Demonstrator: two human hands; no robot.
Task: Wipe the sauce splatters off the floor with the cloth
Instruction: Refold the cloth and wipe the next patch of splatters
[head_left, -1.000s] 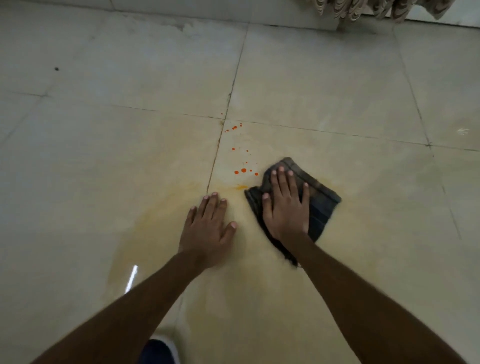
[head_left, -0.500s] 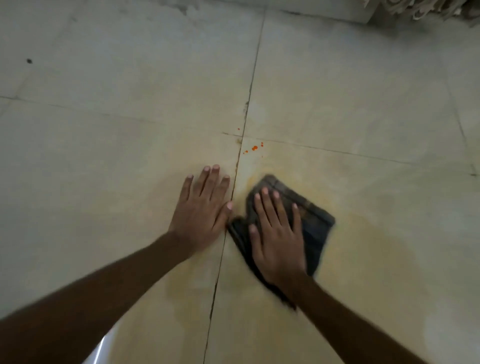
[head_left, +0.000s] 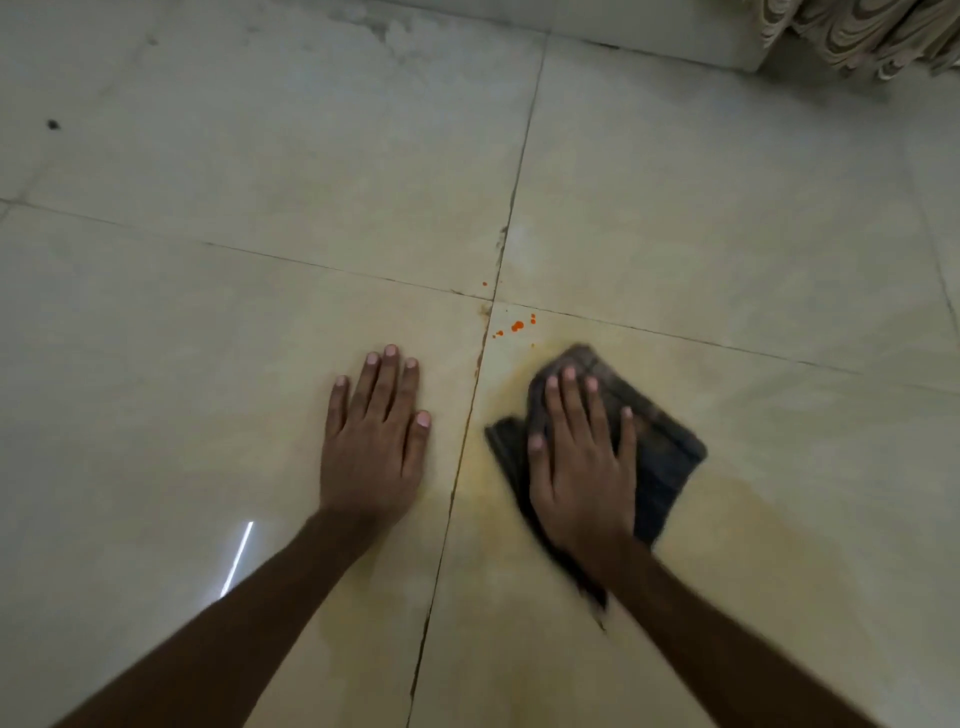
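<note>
A dark folded cloth (head_left: 660, 457) lies flat on the pale tiled floor (head_left: 727, 234). My right hand (head_left: 582, 462) presses palm-down on it, fingers spread; the cloth's left edge is blurred. A few small orange sauce drops (head_left: 517, 326) sit just beyond the cloth's far corner, near where the tile joints cross. A yellowish smear (head_left: 753, 519) spreads over the tile around and behind the cloth. My left hand (head_left: 376, 441) rests flat on the neighbouring tile, left of the joint, holding nothing.
A patterned fabric edge (head_left: 862, 36) hangs at the top right beside a white skirting (head_left: 675, 47). A small dark speck (head_left: 53, 124) lies on the far left tile. A bright light streak (head_left: 238, 558) reflects off the floor by my left forearm.
The cloth under my right hand slid forward over the nearer orange drops, then a little to the right, away from my left hand. Fewer drops show now. The view shifted.
</note>
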